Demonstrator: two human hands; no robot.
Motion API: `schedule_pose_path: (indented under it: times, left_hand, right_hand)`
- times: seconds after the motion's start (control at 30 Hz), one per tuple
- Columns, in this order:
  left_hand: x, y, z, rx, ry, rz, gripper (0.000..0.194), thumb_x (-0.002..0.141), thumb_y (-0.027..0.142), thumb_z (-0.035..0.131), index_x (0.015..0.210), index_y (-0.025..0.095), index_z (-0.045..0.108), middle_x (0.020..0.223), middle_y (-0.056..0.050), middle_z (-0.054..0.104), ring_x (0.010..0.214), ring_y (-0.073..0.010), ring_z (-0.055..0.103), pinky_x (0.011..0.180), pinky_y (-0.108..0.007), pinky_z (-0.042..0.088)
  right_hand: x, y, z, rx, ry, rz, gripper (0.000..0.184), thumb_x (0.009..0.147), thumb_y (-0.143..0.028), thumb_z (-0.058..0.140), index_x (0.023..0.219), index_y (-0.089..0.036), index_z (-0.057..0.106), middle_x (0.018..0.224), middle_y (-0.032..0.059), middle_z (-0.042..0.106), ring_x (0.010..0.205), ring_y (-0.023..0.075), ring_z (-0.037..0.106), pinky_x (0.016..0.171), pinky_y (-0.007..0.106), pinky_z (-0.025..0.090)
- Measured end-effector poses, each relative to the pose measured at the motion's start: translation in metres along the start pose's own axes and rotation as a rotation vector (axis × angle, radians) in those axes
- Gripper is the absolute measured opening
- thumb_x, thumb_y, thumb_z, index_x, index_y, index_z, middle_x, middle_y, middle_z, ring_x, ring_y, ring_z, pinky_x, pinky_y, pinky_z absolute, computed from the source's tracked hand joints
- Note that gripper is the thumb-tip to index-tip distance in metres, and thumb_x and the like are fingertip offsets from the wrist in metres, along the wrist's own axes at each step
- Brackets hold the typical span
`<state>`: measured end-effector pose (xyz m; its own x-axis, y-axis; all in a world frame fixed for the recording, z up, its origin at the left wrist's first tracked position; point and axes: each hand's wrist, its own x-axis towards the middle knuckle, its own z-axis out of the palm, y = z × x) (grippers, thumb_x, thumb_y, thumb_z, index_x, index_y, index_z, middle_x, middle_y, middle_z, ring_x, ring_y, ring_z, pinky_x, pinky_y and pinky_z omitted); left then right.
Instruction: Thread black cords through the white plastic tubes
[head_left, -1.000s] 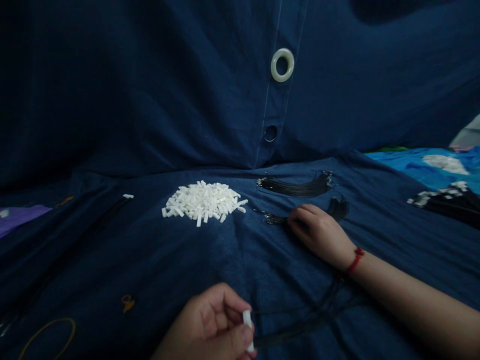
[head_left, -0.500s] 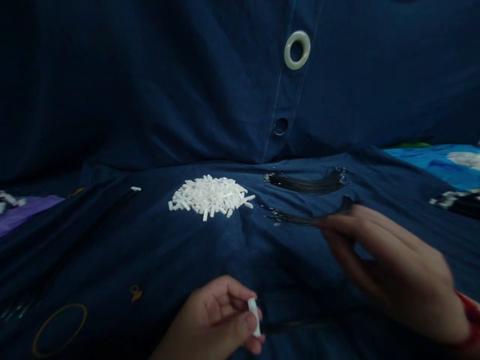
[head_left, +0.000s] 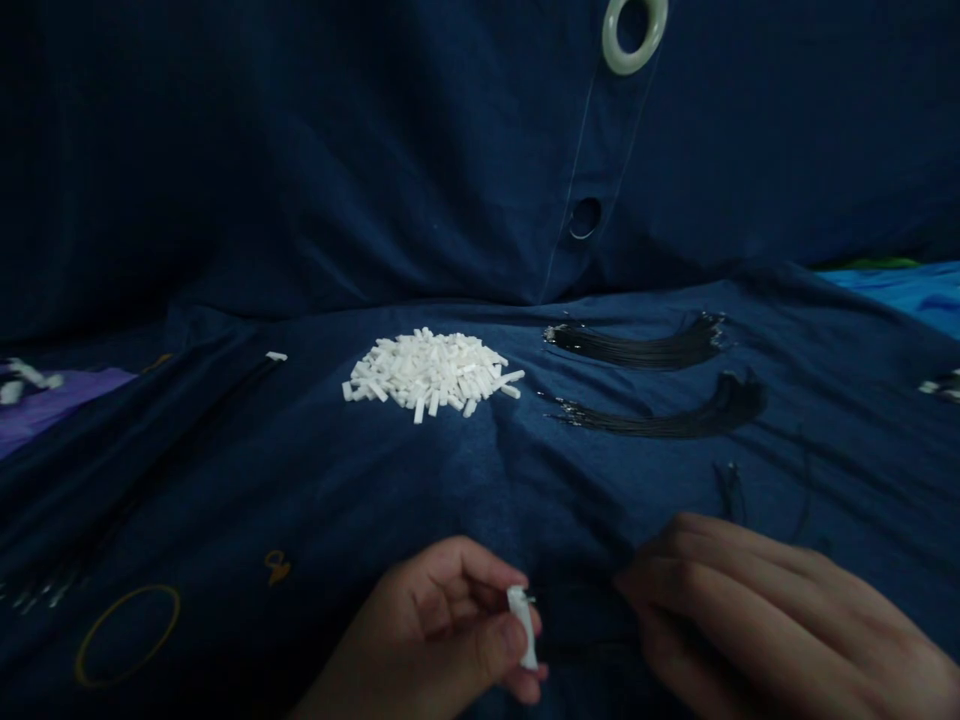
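Observation:
My left hand (head_left: 435,635) is low in the middle, its thumb and fingers closed on a small white plastic piece (head_left: 523,625) held upright. My right hand (head_left: 757,620) sits just to its right, fingers pressed together with the tips pointing at that piece; what they pinch is too dark to make out. Farther back on the dark blue cloth (head_left: 300,480) lies a pile of the same white pieces (head_left: 433,372). Two curved bundles of thin black wires lie to the pile's right, the far bundle (head_left: 637,347) behind the near bundle (head_left: 667,418).
A few loose black wires (head_left: 731,480) lie near my right hand. A long black strand with a white end (head_left: 276,356) runs to the left. A yellow rubber band (head_left: 127,635) is at lower left. The cloth rises behind, with a pale ring (head_left: 634,30) and a hole (head_left: 584,217).
My right hand left the near wire bundle and came back down beside my left hand and the white piece. The view tilted down slightly.

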<state>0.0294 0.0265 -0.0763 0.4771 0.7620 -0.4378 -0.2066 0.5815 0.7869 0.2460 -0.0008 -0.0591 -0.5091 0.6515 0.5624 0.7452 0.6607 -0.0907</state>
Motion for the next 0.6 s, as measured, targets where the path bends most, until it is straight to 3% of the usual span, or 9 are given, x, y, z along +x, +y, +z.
schedule_pose_path:
  times: [0.33,0.6]
  left_hand:
    - [-0.0007,-0.0007,-0.0005,0.033,0.015,-0.001,0.020,0.067,0.026,0.081,0.078,0.016,0.067,0.068,0.002,0.069,0.058,-0.0100,0.063,0.059,-0.020,0.048]
    - [-0.0030,0.0012,0.0001,0.043,0.015,-0.004,0.019,0.068,0.025,0.079,0.078,0.016,0.067,0.067,0.001,0.069,0.059,-0.0100,0.063,0.059,-0.020,0.048]
  right_hand:
    - [-0.0005,-0.0055,0.0019,-0.092,0.047,0.009,0.023,0.094,-0.032,0.046,0.082,-0.020,0.063,0.066,0.0021,0.060,0.066,0.0158,0.060,0.060,0.022,0.049]
    - [-0.0040,-0.0036,-0.0034,-0.094,0.040,-0.045,0.017,0.095,-0.016,0.041,0.092,-0.019,0.058,0.077,0.0009,0.065,0.070,0.0146,0.060,0.066,0.024,0.046]
